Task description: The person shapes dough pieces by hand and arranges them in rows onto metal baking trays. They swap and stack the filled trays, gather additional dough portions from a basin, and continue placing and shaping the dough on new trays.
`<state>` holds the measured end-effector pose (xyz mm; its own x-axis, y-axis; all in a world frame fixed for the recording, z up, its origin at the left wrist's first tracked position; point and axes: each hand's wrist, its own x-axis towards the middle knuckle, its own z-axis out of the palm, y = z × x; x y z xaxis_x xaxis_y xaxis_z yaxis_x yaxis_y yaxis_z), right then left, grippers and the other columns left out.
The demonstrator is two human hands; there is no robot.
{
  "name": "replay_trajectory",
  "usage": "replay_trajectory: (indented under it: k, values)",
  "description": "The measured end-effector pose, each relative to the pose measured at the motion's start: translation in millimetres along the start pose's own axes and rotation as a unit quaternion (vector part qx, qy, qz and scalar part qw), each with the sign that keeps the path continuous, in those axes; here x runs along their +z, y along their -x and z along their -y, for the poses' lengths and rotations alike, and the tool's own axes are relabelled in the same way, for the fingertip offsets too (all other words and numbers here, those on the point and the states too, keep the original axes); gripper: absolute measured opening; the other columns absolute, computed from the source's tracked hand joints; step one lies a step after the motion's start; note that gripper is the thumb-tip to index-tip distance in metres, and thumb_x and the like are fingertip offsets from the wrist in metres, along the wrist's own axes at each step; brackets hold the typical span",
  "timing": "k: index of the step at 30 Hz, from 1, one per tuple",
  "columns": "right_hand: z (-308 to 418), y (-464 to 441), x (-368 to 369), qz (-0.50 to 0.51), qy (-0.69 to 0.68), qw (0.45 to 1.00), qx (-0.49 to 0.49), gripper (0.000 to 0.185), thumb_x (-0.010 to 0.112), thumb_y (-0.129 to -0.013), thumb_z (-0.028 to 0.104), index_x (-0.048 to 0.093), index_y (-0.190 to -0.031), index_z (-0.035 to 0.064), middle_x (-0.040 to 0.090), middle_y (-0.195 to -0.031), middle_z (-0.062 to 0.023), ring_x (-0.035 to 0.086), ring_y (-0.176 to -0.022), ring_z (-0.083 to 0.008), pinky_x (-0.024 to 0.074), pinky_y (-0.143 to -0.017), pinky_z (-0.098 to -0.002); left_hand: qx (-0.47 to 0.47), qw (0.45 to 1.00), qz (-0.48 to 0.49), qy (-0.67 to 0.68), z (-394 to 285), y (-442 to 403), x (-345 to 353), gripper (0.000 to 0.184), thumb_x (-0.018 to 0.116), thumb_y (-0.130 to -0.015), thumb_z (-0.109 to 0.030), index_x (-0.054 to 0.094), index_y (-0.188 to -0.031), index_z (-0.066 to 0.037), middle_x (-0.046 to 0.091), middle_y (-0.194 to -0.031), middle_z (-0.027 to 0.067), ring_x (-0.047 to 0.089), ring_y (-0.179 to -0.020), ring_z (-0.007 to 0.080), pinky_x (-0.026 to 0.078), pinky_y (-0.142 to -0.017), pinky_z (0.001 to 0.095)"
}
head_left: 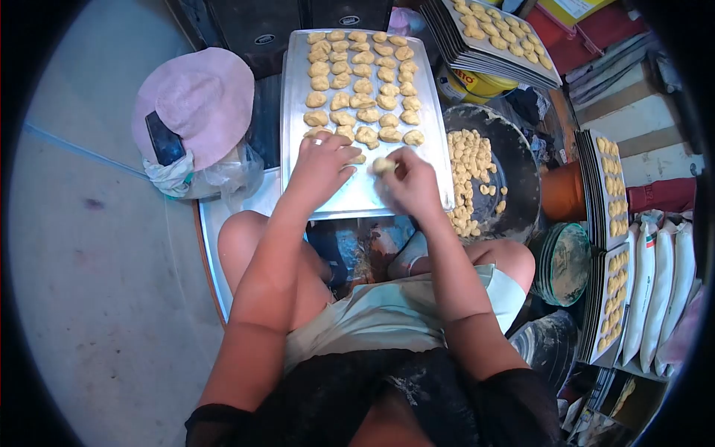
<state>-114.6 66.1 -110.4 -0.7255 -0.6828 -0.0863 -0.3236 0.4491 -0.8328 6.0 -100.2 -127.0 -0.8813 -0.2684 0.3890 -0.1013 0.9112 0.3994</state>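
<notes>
"Why is the tray (436, 171) so close to you?"

"Its near edge lies just beyond my knees (506, 262), probably so that both my hands reach it without stretching."

"And your right hand (415, 182)?"

"It's clamped on a piece of dough (383, 165) between thumb and fingers, above the near part of the tray, right of the middle. I pinch lightly, I'd say, because dough this soft would flatten under a hard squeeze."

"What about the left hand (322, 170)?"

"It's over the near left part, fingers curved down at the nearest dough. A small lump (357, 159) sits just beside the fingertips. I cannot tell whether that grip is closed on anything."

"Why are the other pieces in rows?"

"The shaped pieces (367, 115) run from there to the far edge with narrow gaps, which likely stops them sticking together."

"And the bowl (518, 167)?"

"Just beside the tray's right edge, on my right hand's side, so its loose lumps (471, 153) are a short reach away."

"Those stacked trays (491, 65)?"

"Beyond the far right corner, above a yellow bucket (468, 88). The top one carries dough too; stacking them probably saves room."
</notes>
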Motion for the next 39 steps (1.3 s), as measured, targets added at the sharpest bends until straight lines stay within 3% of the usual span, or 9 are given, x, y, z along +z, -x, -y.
replay_trajectory:
  k: [13,17,22,28,32,34,36,37,39]
  values:
    - [-41,-35,2,0.043,-0.389,0.920,0.037,0.012,0.058,-0.094,0.007,0.065,-0.101,0.0017,0.062,-0.079,-0.0048,0.058,-0.076,-0.0103,0.0480,-0.069,-0.0245,-0.060,0.991,0.034,0.113,-22,-20,26,0.030,0.071,-0.079,-0.024,0.067,-0.105,-0.009,0.067,-0.101,0.0037,0.054,-0.107,0.0263,0.031,-0.092,0.0444]
    - [-39,-28,5,-0.096,0.060,0.978,-0.173,0.015,0.063,-0.088,0.009,0.071,-0.099,0.0056,0.065,-0.086,-0.0098,0.061,-0.078,-0.0252,0.0473,-0.070,-0.0373,-0.041,0.998,0.049,-0.002,-21,-18,17,0.033,0.071,-0.080,-0.024,0.068,-0.110,-0.009,0.067,-0.105,0.0043,0.054,-0.109,0.0259,0.029,-0.096,0.0422]
    - [-43,-25,9,-0.106,0.151,0.957,-0.223,0.014,0.065,-0.085,0.015,0.072,-0.096,0.0091,0.064,-0.087,-0.0105,0.061,-0.087,-0.0308,0.0452,-0.078,-0.0417,-0.010,0.999,0.039,0.012,-34,-18,18,0.035,0.067,-0.082,-0.025,0.066,-0.114,-0.012,0.065,-0.115,0.0060,0.053,-0.115,0.0252,0.027,-0.101,0.0447]
    - [-151,-58,-93,-0.414,-0.175,0.893,-0.023,0.019,0.066,-0.087,0.013,0.069,-0.100,-0.0005,0.069,-0.093,-0.0130,0.065,-0.084,-0.0244,0.0499,-0.079,-0.0334,0.015,0.995,0.070,-0.067,-29,-13,42,0.031,0.065,-0.083,-0.012,0.068,-0.113,-0.019,0.062,-0.127,0.0044,0.053,-0.119,0.0249,0.029,-0.100,0.0472]
    - [-405,-84,-87,-0.293,-0.059,0.905,0.302,0.050,0.077,-0.078,0.033,0.066,-0.115,0.0016,0.069,-0.107,-0.0123,0.063,-0.099,-0.0212,0.0489,-0.086,-0.0346,0.024,0.997,0.054,-0.058,-36,-10,33,0.034,0.065,-0.081,-0.011,0.067,-0.115,-0.014,0.059,-0.129,0.0061,0.052,-0.116,0.0255,0.029,-0.099,0.0454]
    - [-386,-65,-49,-0.251,0.108,0.815,0.511,0.084,0.081,-0.068,0.048,0.052,-0.135,0.0057,0.058,-0.131,-0.0174,0.055,-0.121,-0.0292,0.0453,-0.098,-0.0398,0.012,0.998,0.044,-0.041,-45,-10,21,0.034,0.067,-0.081,-0.012,0.067,-0.115,-0.011,0.059,-0.127,0.0069,0.052,-0.116,0.0263,0.029,-0.100,0.0452]
    - [-509,-59,-5,-0.147,0.110,0.856,0.482,0.127,0.084,-0.062,0.054,0.008,-0.157,0.0185,0.032,-0.153,-0.0237,0.034,-0.140,-0.0370,0.0350,-0.111,-0.0454,0.003,0.998,0.049,-0.041,-46,-10,12,0.035,0.068,-0.081,-0.015,0.066,-0.116,-0.010,0.060,-0.123,0.0063,0.051,-0.116,0.0268,0.029,-0.100,0.0446]
    - [-454,-47,-3,-0.096,0.026,0.868,0.486,0.133,0.087,-0.062,0.051,-0.002,-0.157,0.0208,0.027,-0.154,-0.0254,0.030,-0.142,-0.0377,0.0340,-0.111,-0.0474,-0.008,0.998,0.050,-0.038,-45,-8,7,0.035,0.068,-0.081,-0.015,0.066,-0.116,-0.010,0.060,-0.123,0.0061,0.051,-0.116,0.0267,0.029,-0.100,0.0445]
    - [-426,-48,-2,-0.058,0.158,0.855,0.490,0.114,0.083,-0.069,0.044,0.009,-0.155,0.0305,0.023,-0.155,-0.0254,0.041,-0.134,-0.0400,0.0389,-0.107,-0.0477,-0.029,0.998,0.054,-0.018,-45,-7,-3,0.034,0.069,-0.082,-0.016,0.066,-0.115,-0.011,0.061,-0.123,0.0057,0.052,-0.115,0.0265,0.029,-0.099,0.0441]
